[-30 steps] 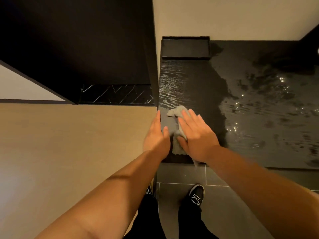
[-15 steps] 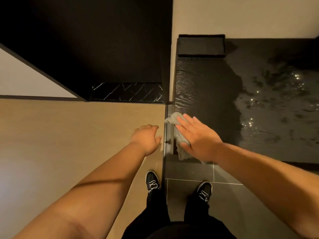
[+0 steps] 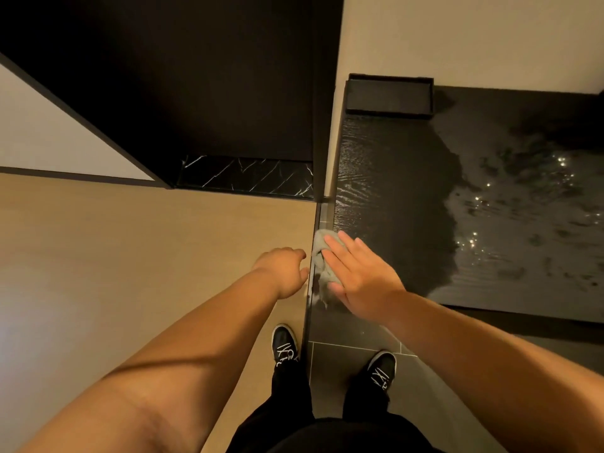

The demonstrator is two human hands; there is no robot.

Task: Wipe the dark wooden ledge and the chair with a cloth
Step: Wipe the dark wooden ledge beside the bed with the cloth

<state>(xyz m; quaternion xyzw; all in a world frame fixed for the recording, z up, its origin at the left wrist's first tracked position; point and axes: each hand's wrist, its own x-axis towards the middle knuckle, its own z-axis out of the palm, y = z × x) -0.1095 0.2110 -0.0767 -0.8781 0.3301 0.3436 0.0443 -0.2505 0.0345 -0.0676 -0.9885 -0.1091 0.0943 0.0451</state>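
Seen from above, two black shoes with white laces point(image 3: 284, 343) stand on a grey tiled floor point(image 3: 343, 331). Both bare forearms reach away from the viewer.

The left hand point(image 3: 281, 271) lies against a tall beige panel point(image 3: 147, 256), close to its right edge. Its fingers bend away from the camera, so whether they grip that edge cannot be told.

Just to its right, apart from it, the right hand point(image 3: 366, 279) is flat, with straight, slightly spread fingers pressing down on a grey cloth point(image 3: 320, 253). The cloth sits at the near left corner of the dark wooden ledge point(image 3: 392, 197). Most of it is hidden under the palm and fingers. A crumpled part pokes out to the left, past the fingertips and over the ledge's left edge.

The ledge runs away from the viewer and is cut off at the right of the frame. Its right part carries blotchy reflections and small bright glints, which hide the grain there.

At its far left end sits a shallow black tray point(image 3: 389, 94), against a pale wall point(image 3: 457, 34). To the far left is a black marble strip point(image 3: 245, 174) below a very dark area too dim to make out.
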